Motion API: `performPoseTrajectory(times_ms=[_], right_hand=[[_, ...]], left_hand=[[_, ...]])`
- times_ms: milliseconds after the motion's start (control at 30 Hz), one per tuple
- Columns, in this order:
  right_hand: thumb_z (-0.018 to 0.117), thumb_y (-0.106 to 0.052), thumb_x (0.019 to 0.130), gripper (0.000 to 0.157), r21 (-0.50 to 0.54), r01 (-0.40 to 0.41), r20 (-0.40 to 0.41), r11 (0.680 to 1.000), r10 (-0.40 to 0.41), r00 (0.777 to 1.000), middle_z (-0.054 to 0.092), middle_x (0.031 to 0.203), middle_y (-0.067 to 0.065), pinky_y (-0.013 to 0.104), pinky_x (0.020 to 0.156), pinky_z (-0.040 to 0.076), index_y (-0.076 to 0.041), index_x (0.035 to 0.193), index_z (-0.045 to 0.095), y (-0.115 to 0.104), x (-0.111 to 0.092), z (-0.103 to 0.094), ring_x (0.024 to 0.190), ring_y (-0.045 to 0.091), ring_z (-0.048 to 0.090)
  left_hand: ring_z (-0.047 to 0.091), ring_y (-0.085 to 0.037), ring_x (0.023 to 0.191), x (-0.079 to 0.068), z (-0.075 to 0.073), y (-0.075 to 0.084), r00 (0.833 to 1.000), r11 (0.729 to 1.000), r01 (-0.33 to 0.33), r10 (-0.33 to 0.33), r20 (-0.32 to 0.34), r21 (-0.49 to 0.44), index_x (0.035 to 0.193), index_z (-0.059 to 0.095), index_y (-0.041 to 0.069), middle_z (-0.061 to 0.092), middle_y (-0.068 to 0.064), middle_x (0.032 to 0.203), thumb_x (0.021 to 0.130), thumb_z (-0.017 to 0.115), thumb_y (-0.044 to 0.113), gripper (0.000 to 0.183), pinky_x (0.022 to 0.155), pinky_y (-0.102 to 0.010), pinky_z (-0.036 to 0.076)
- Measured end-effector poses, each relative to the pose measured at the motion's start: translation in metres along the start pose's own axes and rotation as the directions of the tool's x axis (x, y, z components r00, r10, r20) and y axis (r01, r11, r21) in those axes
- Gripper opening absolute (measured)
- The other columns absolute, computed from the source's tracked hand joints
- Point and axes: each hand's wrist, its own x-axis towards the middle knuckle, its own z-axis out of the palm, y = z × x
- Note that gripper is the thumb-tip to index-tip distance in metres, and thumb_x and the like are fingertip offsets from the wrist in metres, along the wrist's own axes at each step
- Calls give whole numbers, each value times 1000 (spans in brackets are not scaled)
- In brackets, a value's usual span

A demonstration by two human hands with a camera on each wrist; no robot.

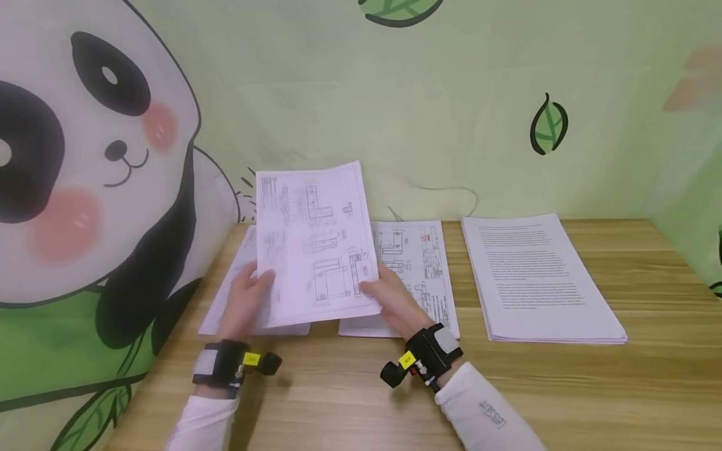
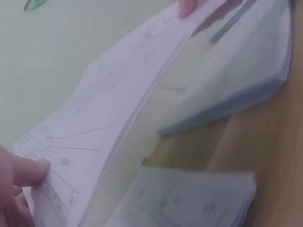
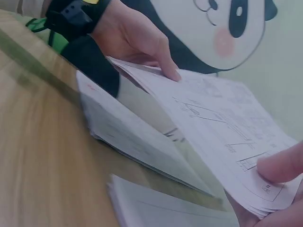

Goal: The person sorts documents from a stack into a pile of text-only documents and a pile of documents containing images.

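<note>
A thin stack of paper sheets [image 1: 304,238] printed with technical drawings is held up and tilted above the table. My left hand [image 1: 244,300] grips its left edge, thumb on top and fingers underneath. On the opposite side my right hand [image 1: 395,297] pinches the lower right edge the same way, its thumb lying over the print. Several layered edges show in the right wrist view, where the held sheets [image 3: 213,118] slant down toward the right thumb. Below them, partly covered, lie a left pile of paper [image 1: 225,313] and a middle pile with drawings [image 1: 434,269].
A thicker pile of text pages [image 1: 530,282] lies on the right of the wooden table [image 1: 564,394]. Behind the table hangs a green backdrop [image 1: 451,125] with a panda and leaves. Both wrists wear black straps with small cameras.
</note>
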Motion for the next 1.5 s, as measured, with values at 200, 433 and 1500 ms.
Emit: performPoseTrajectory(times_ms=[200, 433, 1500], right_hand=[[50, -17, 94, 42, -105, -11, -90, 994, 2, 996, 63, 120, 5, 31, 83, 49, -25, 135, 44, -16, -12, -32, 105, 21, 61], [46, -38, 96, 49, -122, -36, -164, 992, 15, 986, 55, 127, 6, 35, 93, 42, -23, 141, 35, -25, -21, -69, 115, 21, 51], [50, -11, 93, 52, -578, -210, -388, 788, -39, 921, 58, 125, 26, 40, 83, 53, 0, 141, 36, -5, -20, -132, 101, 32, 61]], left_hand=[[62, -22, 103, -12, 28, 21, 990, 982, -134, 139, 25, -135, 142, 35, 28, 60, -5, 123, 87, 53, 52, 62, 85, -35, 51], [65, -20, 94, -18, 65, 45, 973, 960, -208, 223, 61, -189, 135, 41, 28, 63, -4, 115, 94, 49, 40, 44, 74, -30, 55], [61, -23, 94, 2, 142, 28, 983, 996, -89, 89, 159, -6, 140, 42, 10, 59, -14, 117, 90, 57, 23, 53, 80, -34, 52]])
